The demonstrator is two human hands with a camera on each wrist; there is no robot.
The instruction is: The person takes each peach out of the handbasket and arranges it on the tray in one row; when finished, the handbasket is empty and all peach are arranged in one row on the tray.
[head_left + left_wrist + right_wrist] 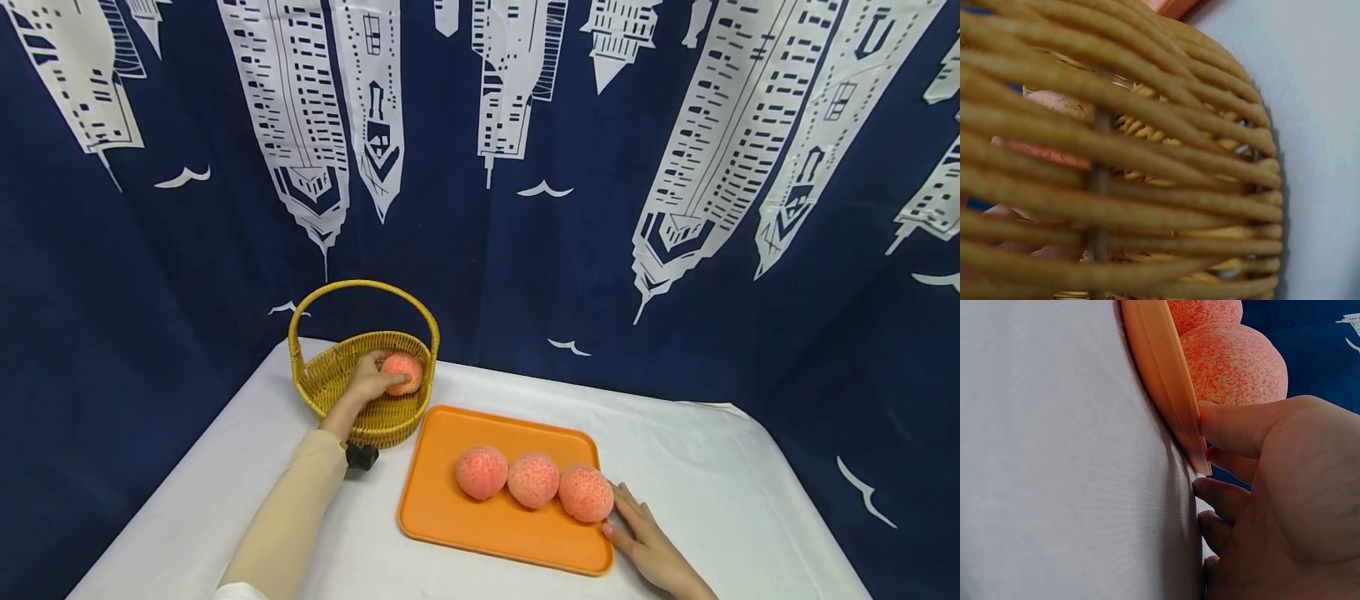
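Inside the woven basket (390,433), my left hand (367,381) holds a pink peach (405,374), its thumb and fingers at the peach's side. Wickerwork (1166,144) blocks most of the left wrist view, so the grip shows only in part. Three more peaches, a left one (482,472), a middle one (533,481) and a right one (587,493), sit in a row on the orange tray (487,533). At the tray's right edge lies my right hand (651,546), fingers fairly straight; its thumb (1235,425) touches the rim beside the nearest peach.
The basket's tall arched handle (360,283) rises above the left hand. A white cloth (712,467) covers the table. Behind it hangs a dark blue curtain (450,275) with white building prints. A black wrist device (362,456) sits beside the basket's front.
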